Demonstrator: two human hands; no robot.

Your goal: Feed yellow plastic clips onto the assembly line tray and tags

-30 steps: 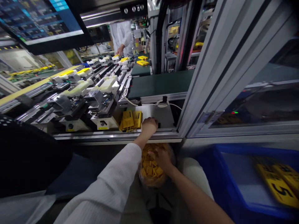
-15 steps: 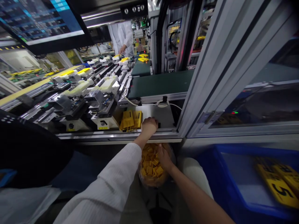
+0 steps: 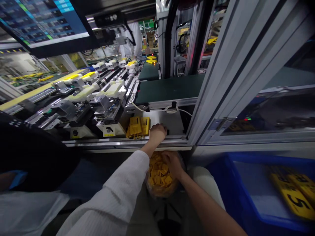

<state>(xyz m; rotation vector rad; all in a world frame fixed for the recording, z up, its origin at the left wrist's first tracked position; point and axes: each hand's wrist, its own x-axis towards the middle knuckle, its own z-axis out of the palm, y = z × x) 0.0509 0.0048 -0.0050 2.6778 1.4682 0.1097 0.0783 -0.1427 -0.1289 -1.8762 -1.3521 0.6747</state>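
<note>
The left hand (image 3: pixel 157 132) rests with curled fingers on the grey plate (image 3: pixel 169 118), just right of the stacked yellow plastic casings (image 3: pixel 136 126); whether it grips anything cannot be told. The right hand (image 3: pixel 172 163) reaches into the clear plastic bag (image 3: pixel 163 192) of small yellow plastic pieces (image 3: pixel 157 172) below the bench edge (image 3: pixel 133 149), its fingertips partly hidden, so I cannot tell whether they pinch one
</note>
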